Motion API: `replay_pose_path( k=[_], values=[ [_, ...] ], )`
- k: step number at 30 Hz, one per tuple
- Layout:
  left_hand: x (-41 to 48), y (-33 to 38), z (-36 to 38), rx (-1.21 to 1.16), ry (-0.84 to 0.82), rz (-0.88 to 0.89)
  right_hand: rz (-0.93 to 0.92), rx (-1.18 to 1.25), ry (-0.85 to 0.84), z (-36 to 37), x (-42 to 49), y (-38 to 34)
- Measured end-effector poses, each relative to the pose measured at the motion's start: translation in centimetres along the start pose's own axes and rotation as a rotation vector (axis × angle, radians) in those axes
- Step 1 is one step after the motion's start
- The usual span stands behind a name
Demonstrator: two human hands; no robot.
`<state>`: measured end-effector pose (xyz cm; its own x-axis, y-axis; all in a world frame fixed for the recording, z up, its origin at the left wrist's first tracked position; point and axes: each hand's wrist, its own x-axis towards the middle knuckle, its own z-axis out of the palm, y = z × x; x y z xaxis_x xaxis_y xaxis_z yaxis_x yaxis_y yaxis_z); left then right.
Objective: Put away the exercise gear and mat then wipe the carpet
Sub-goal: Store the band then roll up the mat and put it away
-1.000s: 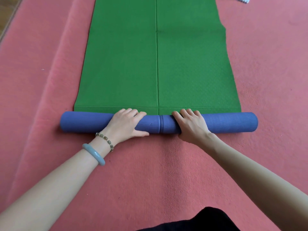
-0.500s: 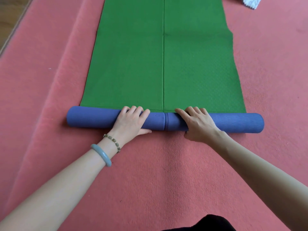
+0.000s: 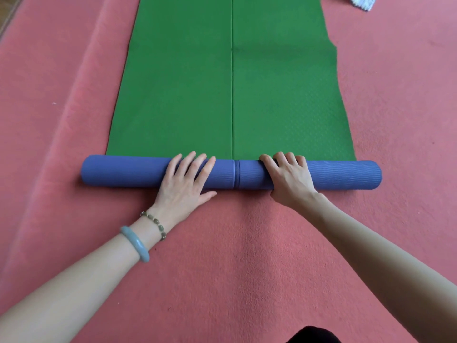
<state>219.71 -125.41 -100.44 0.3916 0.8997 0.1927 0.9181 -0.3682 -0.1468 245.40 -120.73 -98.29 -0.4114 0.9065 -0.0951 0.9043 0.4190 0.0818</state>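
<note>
Nearest the camera, a patch of dark clothing (image 3: 314,335) shows at the bottom edge, and two bare forearms reach forward over a salmon-red carpet (image 3: 235,268). The carpet's pile looks short and felt-like, with a soft raised crease running up its middle between the arms. A longer fold or ridge slants along its left side. The left wrist wears a pale blue-grey bangle (image 3: 135,243) and, just beyond it, a thin bead bracelet (image 3: 154,222).

Further on, both hands rest on the mat (image 3: 185,82), whose near end is wound into a blue-purple roll (image 3: 123,172) lying crosswise on the carpet. The left hand (image 3: 184,184) is released, with fingers fairly straight and spread flat over the top of the roll and the thumb low on its near side. The right hand (image 3: 289,179) grasps the roll, its fingers bent at the knuckles and hooked over the far edge. A seam rings the roll between the two hands, and its right part shows a wavy ribbed texture.

Beyond the roll the mat lies flat and green, stretching away up the carpet with a straight line down its centre. At the far right a corner of white fluffy cloth (image 3: 363,2) lies on the carpet, and at the far left a strip of wooden floor (image 3: 6,11) borders it
</note>
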Motion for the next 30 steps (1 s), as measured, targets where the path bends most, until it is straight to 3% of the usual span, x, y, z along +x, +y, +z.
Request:
replay_pose_path(
  k=[4,9,12,15,18,21,25,30],
  values=[
    [1.6,-0.2,0.0,0.027,-0.075,-0.040,-0.021,0.020,-0.171,-1.0,1.5,0.4],
    [3.0,-0.9,-0.1,-0.026,-0.190,-0.058,0.021,0.161,-0.255,-2.2,2.2,1.1],
    [4.2,-1.8,-0.1,-0.122,-0.217,-0.074,0.130,0.301,-0.157,-1.7,1.0,-0.1],
    [4.6,-2.3,0.6,-0.188,-0.219,-0.071,0.085,0.180,-0.019,0.4,0.0,-1.4],
    [5.0,-2.7,1.0,-0.212,-0.265,-0.060,0.084,0.158,0.017,1.1,0.9,-1.1],
    [5.9,-3.0,0.3,-0.199,-0.247,-0.057,0.077,0.192,-0.076,0.5,2.2,-0.6],
    [4.4,-0.9,-0.2,-0.161,-0.085,-0.159,0.069,0.177,-0.152,-0.2,3.6,0.2],
    [4.4,-0.5,0.6,-0.031,-0.174,-0.108,0.079,0.222,-0.287,-1.0,5.6,0.9]
  ],
)
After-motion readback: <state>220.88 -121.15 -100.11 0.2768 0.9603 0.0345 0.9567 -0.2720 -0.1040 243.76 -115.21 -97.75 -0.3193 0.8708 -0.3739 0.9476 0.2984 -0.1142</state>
